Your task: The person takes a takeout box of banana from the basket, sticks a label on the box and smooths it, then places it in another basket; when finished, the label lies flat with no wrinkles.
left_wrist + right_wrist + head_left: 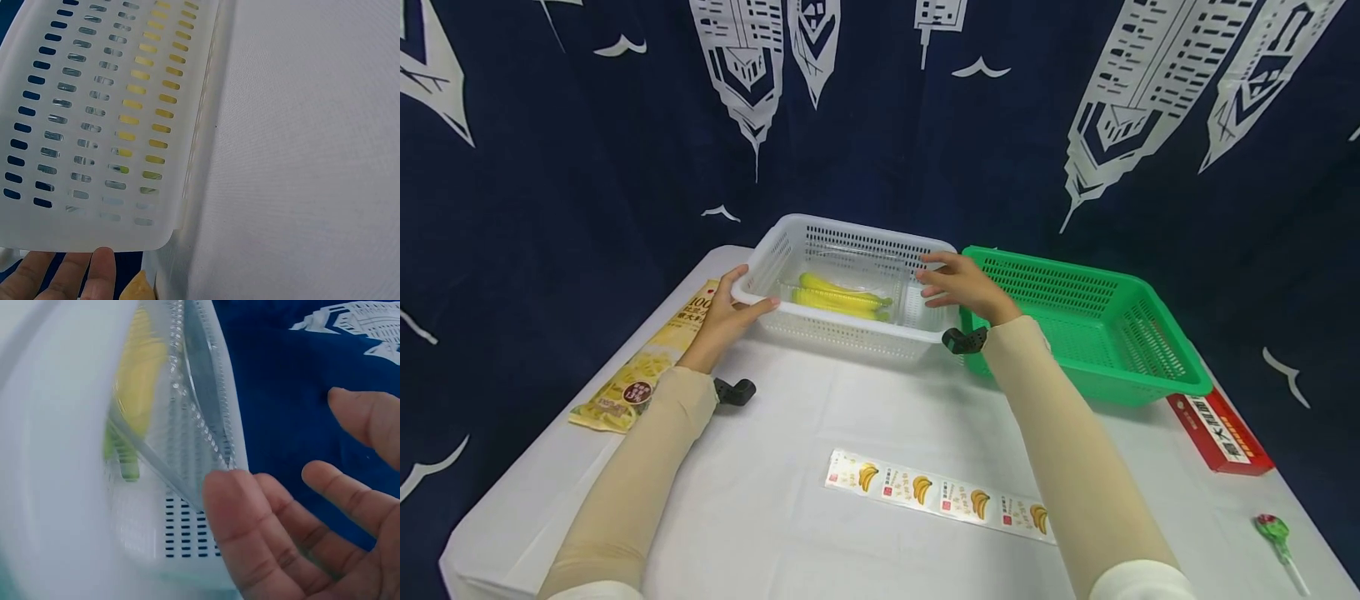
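Note:
A white plastic basket stands at the back of the table. Inside it lies a clear plastic container with yellow bananas, seen through its transparent plastic. My left hand holds the basket's left front corner, thumb along the front rim and fingers at the end; in the left wrist view fingertips touch the end's edge. Over the basket's right end is my right hand, its fingers spread and nothing held. In the right wrist view those fingers are beside the container's corner; contact is unclear.
A green basket stands on the right, with a red box beside it. A lollipop lies near the right edge. A strip of banana stickers lies in front, and a yellow snack bag on the left.

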`<state>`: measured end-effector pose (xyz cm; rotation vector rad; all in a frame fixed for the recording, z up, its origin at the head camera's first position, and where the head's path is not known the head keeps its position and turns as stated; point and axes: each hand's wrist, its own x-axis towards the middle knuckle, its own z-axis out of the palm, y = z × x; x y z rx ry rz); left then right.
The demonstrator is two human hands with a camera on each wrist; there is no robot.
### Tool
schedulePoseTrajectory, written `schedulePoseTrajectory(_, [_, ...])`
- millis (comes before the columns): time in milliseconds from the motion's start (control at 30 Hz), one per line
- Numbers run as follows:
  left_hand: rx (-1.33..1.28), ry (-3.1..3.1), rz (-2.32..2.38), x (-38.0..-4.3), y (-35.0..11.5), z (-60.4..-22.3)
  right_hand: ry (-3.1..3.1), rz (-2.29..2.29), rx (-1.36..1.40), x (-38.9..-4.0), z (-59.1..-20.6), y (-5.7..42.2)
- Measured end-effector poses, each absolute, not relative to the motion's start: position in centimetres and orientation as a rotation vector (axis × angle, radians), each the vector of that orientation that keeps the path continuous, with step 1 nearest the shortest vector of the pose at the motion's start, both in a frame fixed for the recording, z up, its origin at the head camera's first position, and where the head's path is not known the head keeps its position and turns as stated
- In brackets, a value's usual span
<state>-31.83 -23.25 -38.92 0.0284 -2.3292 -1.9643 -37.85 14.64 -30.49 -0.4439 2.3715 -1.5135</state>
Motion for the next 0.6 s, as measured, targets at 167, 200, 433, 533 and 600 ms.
schedulePoseTrajectory(167, [0.020, -2.331, -1.962, -31.9, -23.3, -38.9, 2.361, -1.453, -0.360, -38.6, -30.5, 13.4])
schedulePoseTrajectory(200, [0.024, -2.332, -1.963, -31.9, -23.3, -38.9, 2.360, -1.434, -0.343, -38.7, -30.5, 13.2])
schedulePoseTrajectory(433, [0.029, -2.322, -1.981, -32.1, -23.2, -38.9, 2.290, -1.346, -0.262, -39.3, -30.1, 12.1])
schedulePoseTrajectory(533, [0.027, -2.316, -1.981, -32.1, -23.3, -38.9, 2.242, -1.377, -0.210, -39.6, -30.0, 11.6])
schedulePoseTrajectory(600, [0.028, -2.321, -1.977, -32.1, -23.3, -38.9, 2.217, -1.394, -0.176, -39.9, -30.0, 11.3])
